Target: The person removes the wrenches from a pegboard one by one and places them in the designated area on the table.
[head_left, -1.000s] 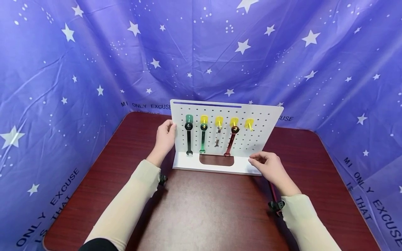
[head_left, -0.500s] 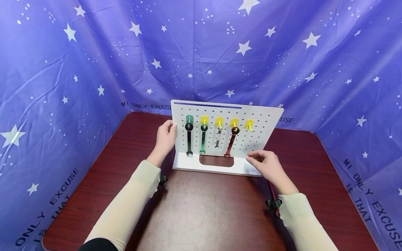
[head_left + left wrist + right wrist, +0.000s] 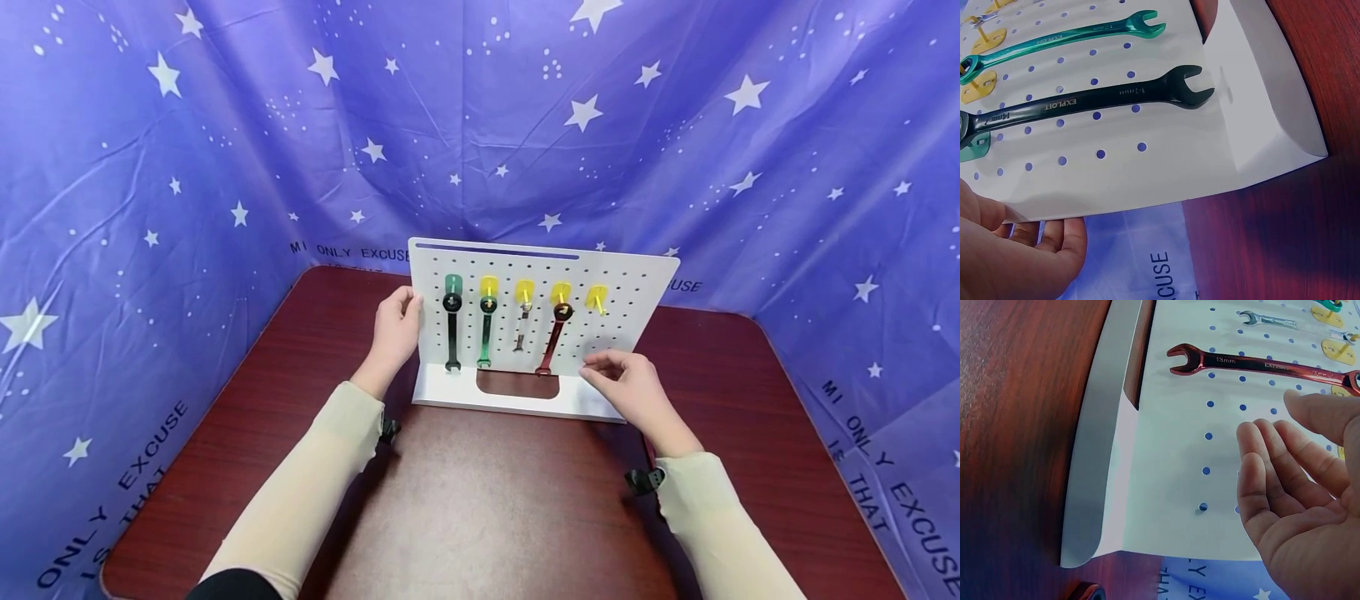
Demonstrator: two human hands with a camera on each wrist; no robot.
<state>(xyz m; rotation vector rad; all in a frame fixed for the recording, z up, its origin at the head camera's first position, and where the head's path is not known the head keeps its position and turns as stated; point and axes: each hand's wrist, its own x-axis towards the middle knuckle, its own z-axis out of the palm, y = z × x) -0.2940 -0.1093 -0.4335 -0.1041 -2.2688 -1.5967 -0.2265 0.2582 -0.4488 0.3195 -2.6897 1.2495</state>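
A white pegboard stand [image 3: 517,258] is upright on the table. My left hand [image 3: 396,327] grips its left edge, thumb in front and fingers behind in the left wrist view. From its hooks hang a black wrench [image 3: 1085,102], a green wrench [image 3: 1066,40], a small silver wrench [image 3: 1272,322] and a red wrench [image 3: 1260,364]. One yellow hook [image 3: 597,298] at the right bears nothing. My right hand [image 3: 628,385] hovers before the board's lower right, holding nothing, fingers loosely bent and thumb apart, near the red wrench.
A dark red wooden table [image 3: 480,500] lies beneath. Another red wrench [image 3: 1088,591] rests on it by my right wrist, mostly hidden. A blue star-patterned curtain [image 3: 480,125] surrounds the table's back and sides.
My right hand has moved slightly left and up toward the board's face. My left hand stays on the board's edge, and the hanging wrenches have not moved.
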